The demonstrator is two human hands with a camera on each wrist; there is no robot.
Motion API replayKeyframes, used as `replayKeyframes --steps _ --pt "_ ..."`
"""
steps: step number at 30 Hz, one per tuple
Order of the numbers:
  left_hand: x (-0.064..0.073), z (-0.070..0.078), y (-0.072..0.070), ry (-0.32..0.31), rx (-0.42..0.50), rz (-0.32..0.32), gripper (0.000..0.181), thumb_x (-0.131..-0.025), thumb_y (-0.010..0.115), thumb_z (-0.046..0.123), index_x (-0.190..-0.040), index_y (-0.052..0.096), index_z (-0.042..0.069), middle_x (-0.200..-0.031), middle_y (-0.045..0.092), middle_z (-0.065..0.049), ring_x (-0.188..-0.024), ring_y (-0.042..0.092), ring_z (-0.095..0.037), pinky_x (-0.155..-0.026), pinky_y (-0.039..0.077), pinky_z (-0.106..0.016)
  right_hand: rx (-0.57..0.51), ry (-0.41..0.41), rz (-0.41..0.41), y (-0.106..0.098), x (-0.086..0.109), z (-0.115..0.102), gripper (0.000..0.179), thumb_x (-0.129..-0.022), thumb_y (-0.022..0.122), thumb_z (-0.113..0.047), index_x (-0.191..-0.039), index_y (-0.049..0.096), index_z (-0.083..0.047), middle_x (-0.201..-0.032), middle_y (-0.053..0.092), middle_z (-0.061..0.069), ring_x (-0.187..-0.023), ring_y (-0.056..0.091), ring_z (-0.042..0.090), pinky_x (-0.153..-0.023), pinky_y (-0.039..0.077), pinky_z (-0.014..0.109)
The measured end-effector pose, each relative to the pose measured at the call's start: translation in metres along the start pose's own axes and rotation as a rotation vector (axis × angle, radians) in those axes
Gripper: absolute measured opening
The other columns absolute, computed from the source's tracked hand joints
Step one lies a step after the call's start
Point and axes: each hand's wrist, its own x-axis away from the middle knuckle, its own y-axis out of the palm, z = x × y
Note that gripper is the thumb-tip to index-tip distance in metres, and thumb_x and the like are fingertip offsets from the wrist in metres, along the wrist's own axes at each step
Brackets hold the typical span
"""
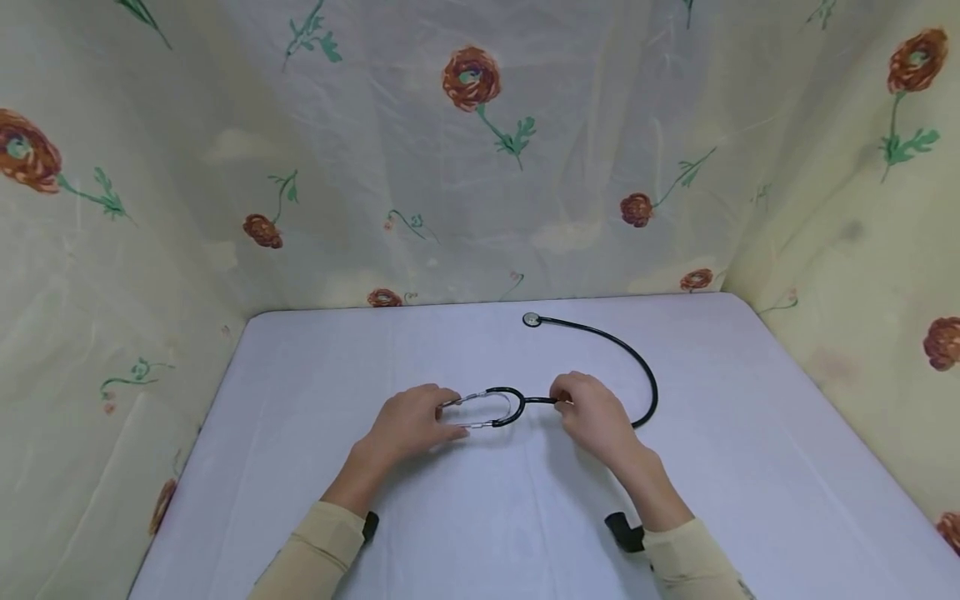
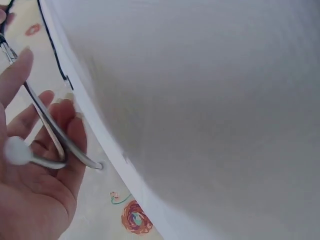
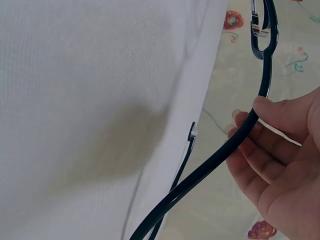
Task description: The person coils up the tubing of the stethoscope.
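A black stethoscope (image 1: 618,343) stretches between both hands. My left hand (image 1: 411,423) holds its metal ear tubes (image 2: 62,136), thumb on one side and fingers on the other. A pale ear tip (image 2: 17,151) shows by the palm in the left wrist view. My right hand (image 1: 596,418) pinches the black tubing (image 3: 227,150) between thumb and fingertips, just past the Y-shaped fork (image 1: 519,402). Beyond the right hand the tube curves back to the round chest piece (image 1: 532,319), which lies near the table's far edge.
A white cloth covers the table (image 1: 465,517). Flower-printed curtains (image 1: 420,150) hang behind it and on both sides. Black wrist straps (image 1: 626,533) show at the cuffs of the beige sleeves (image 1: 693,562).
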Motion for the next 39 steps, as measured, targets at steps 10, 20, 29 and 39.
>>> replayKeyframes --steps 10,20,29,39 --pt "0.003 0.0 -0.012 -0.011 0.015 0.001 0.051 -0.074 0.08 0.055 -0.118 0.071 0.029 -0.075 0.058 0.012 -0.066 0.05 -0.009 -0.058 0.038 -0.028 -0.04 0.045 -0.033 -0.002 0.003 0.003 0.004 -0.088 0.067 -0.007 -0.09 0.07 -0.01 -0.077 0.059 0.001 -0.07 0.051 0.016 -0.066 0.041 0.032" --pt "0.006 -0.005 -0.012 -0.011 0.011 -0.001 0.051 -0.074 0.08 0.054 -0.118 0.071 0.029 -0.074 0.057 0.012 -0.067 0.05 -0.009 -0.059 0.038 -0.028 -0.059 0.053 -0.197 -0.01 0.01 0.02 0.011 -0.089 0.066 -0.011 -0.096 0.074 -0.008 -0.078 0.061 0.001 -0.072 0.051 0.016 -0.066 0.041 0.03" --pt "0.011 -0.008 -0.011 0.002 0.018 0.005 0.049 -0.074 0.081 0.051 -0.116 0.071 0.028 -0.067 0.054 0.01 -0.063 0.048 -0.008 -0.057 0.037 -0.027 -0.191 -0.053 -0.175 -0.021 0.019 0.032 0.014 -0.091 0.068 -0.006 -0.103 0.074 -0.007 -0.089 0.068 0.001 -0.08 0.056 0.013 -0.071 0.048 0.027" --pt "0.014 -0.001 -0.012 0.084 -0.021 -0.008 0.048 -0.075 0.081 0.049 -0.117 0.071 0.027 -0.066 0.052 0.013 -0.062 0.047 -0.005 -0.057 0.036 -0.025 -0.372 -0.175 0.029 -0.03 0.016 0.022 0.015 -0.089 0.071 -0.003 -0.099 0.076 -0.012 -0.094 0.07 -0.002 -0.089 0.062 0.006 -0.079 0.053 0.023"
